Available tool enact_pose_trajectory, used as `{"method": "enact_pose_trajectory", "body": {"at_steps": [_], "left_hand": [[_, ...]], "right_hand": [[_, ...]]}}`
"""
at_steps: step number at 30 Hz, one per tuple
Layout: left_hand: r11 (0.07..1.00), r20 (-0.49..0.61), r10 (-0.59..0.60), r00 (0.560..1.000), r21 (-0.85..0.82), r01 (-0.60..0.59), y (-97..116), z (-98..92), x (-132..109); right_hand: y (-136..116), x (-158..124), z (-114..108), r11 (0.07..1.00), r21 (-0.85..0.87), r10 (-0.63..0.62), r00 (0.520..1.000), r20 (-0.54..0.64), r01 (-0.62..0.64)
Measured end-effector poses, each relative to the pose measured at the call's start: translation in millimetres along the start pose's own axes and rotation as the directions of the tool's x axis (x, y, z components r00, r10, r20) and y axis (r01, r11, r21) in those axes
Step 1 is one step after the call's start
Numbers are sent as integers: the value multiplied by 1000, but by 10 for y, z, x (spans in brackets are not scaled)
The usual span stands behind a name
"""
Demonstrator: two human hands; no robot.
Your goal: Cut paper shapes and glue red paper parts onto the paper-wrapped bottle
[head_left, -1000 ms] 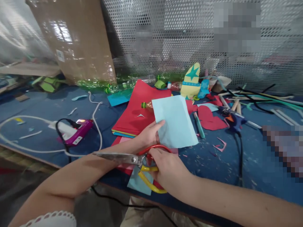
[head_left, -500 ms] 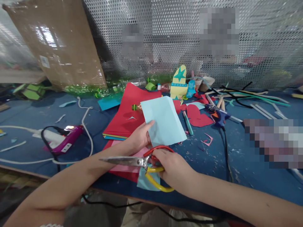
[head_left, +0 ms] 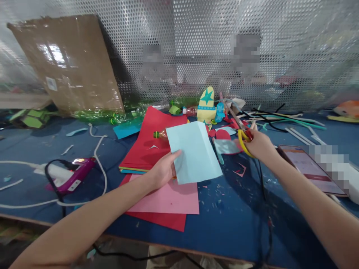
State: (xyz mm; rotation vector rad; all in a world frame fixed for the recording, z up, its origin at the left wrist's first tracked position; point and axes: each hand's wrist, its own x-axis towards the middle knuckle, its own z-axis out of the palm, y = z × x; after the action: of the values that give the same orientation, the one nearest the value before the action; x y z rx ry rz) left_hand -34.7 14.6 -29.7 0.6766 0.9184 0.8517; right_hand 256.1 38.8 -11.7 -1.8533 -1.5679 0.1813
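Note:
My left hand [head_left: 162, 171] pinches the lower left edge of a folded light blue sheet of paper [head_left: 193, 151] and holds it up over the blue table. My right hand [head_left: 259, 145] is stretched out to the right and grips the scissors [head_left: 240, 129] by their yellow and red handles; the blades point away toward the back. A small light blue offcut [head_left: 226, 146] lies just left of that hand. Under the left hand lie a pink sheet [head_left: 171, 198] and a stack of red paper [head_left: 151, 144].
A purple glue gun [head_left: 73, 177] with white and black cables lies at the left. A phone [head_left: 308, 168] lies at the right. A yellow paper rocket [head_left: 206, 106], green bottles, sticks and paper scraps crowd the back. Cardboard [head_left: 67, 63] leans on the perforated screen.
My right hand has carried the scissors from in front of me, below the blue sheet, out to the right and back. The pink sheet is now uncovered. The left hand still holds the blue paper.

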Motion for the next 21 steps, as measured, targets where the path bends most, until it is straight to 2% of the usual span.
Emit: {"method": "enact_pose_trajectory", "body": {"at_steps": [3, 5, 8, 11, 13, 16, 18, 21], "left_hand": [[999, 21, -43, 999, -14, 43, 20, -17, -9], [997, 25, -72, 997, 10, 72, 59, 2, -24], [999, 111, -43, 993, 14, 41, 152, 103, -45], [999, 187, 28, 982, 28, -34, 234, 253, -26], [994, 182, 63, 981, 76, -78, 263, 338, 19], [977, 141, 109, 984, 167, -132, 267, 397, 117], [963, 121, 144, 982, 211, -168, 253, 393, 182], [953, 118, 184, 976, 220, -206, 220, 354, 240]], "right_hand": [[10, -30, -4, 975, 191, 110, 993, 45, -117], [-82, -136, -30, 927, 338, 130, 984, 124, -165], [-262, -341, -37, 809, 532, 86, 945, 314, -250], [-370, -489, 30, 698, 627, 29, 889, 457, -346], [-382, -515, 78, 629, 678, 17, 878, 478, -381], [-345, -470, 92, 547, 741, 30, 894, 448, -390], [-314, -427, 74, 530, 758, 39, 904, 426, -380], [-286, -396, 74, 552, 755, 53, 918, 394, -355]]}}
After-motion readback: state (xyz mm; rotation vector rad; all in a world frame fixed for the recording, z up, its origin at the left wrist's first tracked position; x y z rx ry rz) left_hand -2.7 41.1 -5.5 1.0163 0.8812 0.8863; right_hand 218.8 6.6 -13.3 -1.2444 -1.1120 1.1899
